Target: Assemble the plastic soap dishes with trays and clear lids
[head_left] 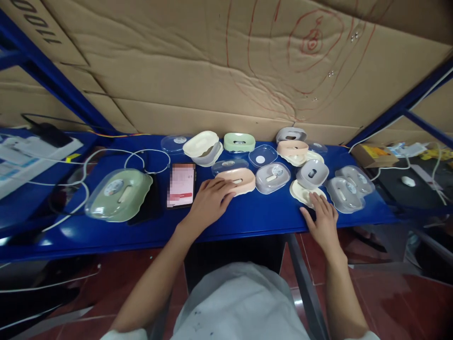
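My left hand [209, 200] lies over the near left side of a peach plastic soap dish [246, 177], fingers stretched across its top and thumb at the front edge. Fingertips of my right hand [322, 221] touch a cream scalloped piece [299, 191], with the thumb held apart. A small grey soap dish [316, 173] sits against the far side of that cream piece. Between my hands stands a grey soap dish under a clear lid [273, 177]. Behind the peach dish lies a loose clear lid [226, 165], partly covered.
A phone [180, 185] lies left of my left hand, beside a green lidded soap dish [120, 194]. More dishes line the back: cream [201, 143], green [239, 141] and peach [293, 148]. Grey lidded dishes [345, 193] stand at right. White cables [86, 177] cross the left side.
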